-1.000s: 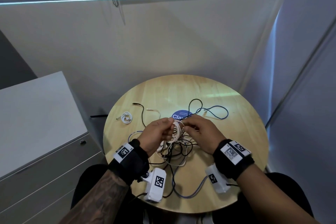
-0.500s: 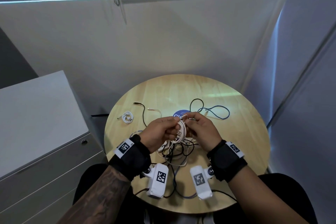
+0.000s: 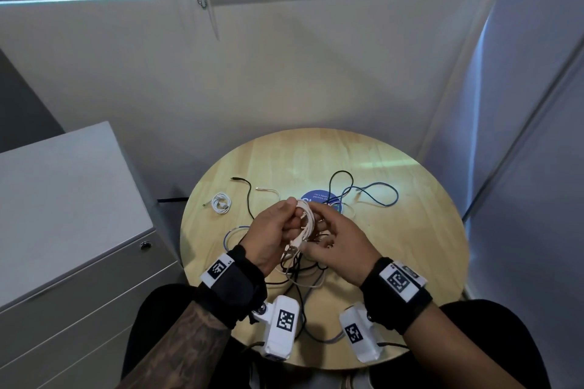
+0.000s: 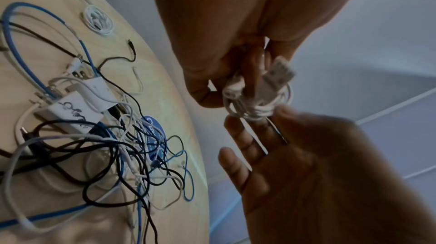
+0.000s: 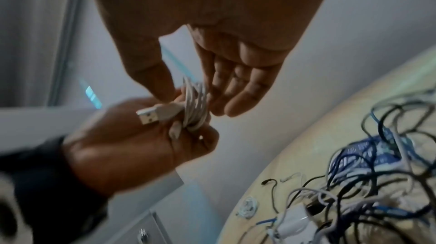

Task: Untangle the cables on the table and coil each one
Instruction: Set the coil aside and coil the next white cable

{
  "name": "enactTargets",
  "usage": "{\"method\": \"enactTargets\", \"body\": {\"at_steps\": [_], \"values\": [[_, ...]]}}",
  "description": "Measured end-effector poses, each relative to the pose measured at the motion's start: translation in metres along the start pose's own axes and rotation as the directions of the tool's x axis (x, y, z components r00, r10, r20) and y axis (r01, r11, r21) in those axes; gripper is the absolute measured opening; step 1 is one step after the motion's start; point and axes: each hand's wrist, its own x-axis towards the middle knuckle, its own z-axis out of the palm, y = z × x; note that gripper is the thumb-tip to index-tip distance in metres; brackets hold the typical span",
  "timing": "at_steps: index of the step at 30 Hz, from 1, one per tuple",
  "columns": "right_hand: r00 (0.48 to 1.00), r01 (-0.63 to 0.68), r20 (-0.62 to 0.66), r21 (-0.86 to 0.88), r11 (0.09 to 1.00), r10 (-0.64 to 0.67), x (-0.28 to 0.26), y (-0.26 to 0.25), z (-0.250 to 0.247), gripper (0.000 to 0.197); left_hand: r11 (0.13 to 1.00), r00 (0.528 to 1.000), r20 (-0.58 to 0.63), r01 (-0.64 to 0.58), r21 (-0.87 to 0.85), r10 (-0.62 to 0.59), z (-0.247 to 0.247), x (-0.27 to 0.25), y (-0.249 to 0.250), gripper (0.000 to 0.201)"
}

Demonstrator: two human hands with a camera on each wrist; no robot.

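Head view: round wooden table (image 3: 410,262); above its middle, the left hand (image 3: 273,235) has its fingers curled round a small white coiled cable (image 3: 305,224), lifted clear of the tabletop. The right hand (image 3: 339,245) meets the coil from the other side, thumb and forefinger at its loops, remaining fingers loosely extended. Beneath both hands lies the tangle of black, white and blue cables (image 3: 300,271), running toward the near edge. A finished white coil (image 3: 220,204) sits near the left edge; a loose blue cable (image 3: 376,196) loops toward the far right; a blue round sticker (image 3: 317,197) lies at the centre. A grey cabinet (image 3: 63,215) stands left of the table. No containers are present. Left wrist view: the coil (image 4: 257,102) is pinched at the left fingertips, its USB plug (image 4: 280,75) jutting out; the right hand (image 4: 295,164) is spread open below, its thumb tip touching the loops. White chargers (image 4: 78,102) lie within the tangle. Right wrist view: the right thumb and fingers (image 5: 235,95) close lightly on the coil (image 5: 195,104), while the left hand (image 5: 132,139) grips it from below. Against the frame half a second ago, the right wrist has rolled outward and the coil hangs lower between the hands.
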Motion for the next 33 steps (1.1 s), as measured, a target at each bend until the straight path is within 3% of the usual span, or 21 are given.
{"method": "enactTargets", "body": {"at_steps": [6, 10, 14, 16, 20, 22, 25, 30, 33], "values": [[0.996, 0.044, -0.071, -0.153, 0.987, -0.055, 0.001, -0.002, 0.006, 0.066, 0.999, 1.000, -0.001, 0.002, -0.050, -0.002, 0.006, -0.007, 0.005, 0.031], [0.991, 0.001, -0.135, 0.107, 0.994, 0.014, 0.002, 0.000, 0.009, 0.050, 0.974, 0.999, 0.017, 0.052, -0.221, -0.049, 0.007, -0.007, 0.004, 0.034], [0.971, 0.006, -0.231, 0.249, 0.969, 0.054, 0.006, 0.001, 0.011, 0.032, 0.918, 0.977, 0.213, 0.107, -0.383, -0.025, 0.005, -0.010, 0.006, 0.020], [0.960, -0.003, -0.259, 0.357, 0.934, 0.102, 0.008, 0.000, 0.012, 0.027, 0.941, 0.961, 0.278, 0.109, -0.321, -0.016, 0.003, -0.010, 0.002, 0.026], [0.969, 0.007, -0.231, 0.385, 0.923, 0.089, 0.008, -0.003, 0.010, 0.015, 0.988, 0.979, 0.194, -0.040, -0.149, 0.069, 0.002, -0.004, -0.008, 0.034], [0.972, -0.025, -0.207, 0.387, 0.922, 0.113, 0.009, -0.007, 0.005, 0.006, 0.994, 0.979, 0.176, -0.091, -0.063, 0.101, -0.001, -0.002, -0.007, 0.026], [0.966, -0.105, -0.179, 0.387, 0.916, 0.186, 0.011, -0.007, -0.006, 0.016, 0.993, 0.972, 0.215, -0.108, 0.051, 0.095, -0.005, -0.003, -0.006, 0.020], [0.988, -0.022, -0.149, 0.173, 0.985, 0.048, 0.014, -0.008, -0.016, 0.016, 0.976, 0.968, 0.248, -0.100, 0.192, 0.051, -0.010, 0.000, -0.003, 0.018], [0.990, 0.036, -0.142, 0.134, 0.990, -0.017, 0.015, -0.013, -0.017, 0.013, 0.959, 0.963, 0.267, -0.093, 0.266, 0.019, -0.012, 0.001, 0.004, 0.018]]}}
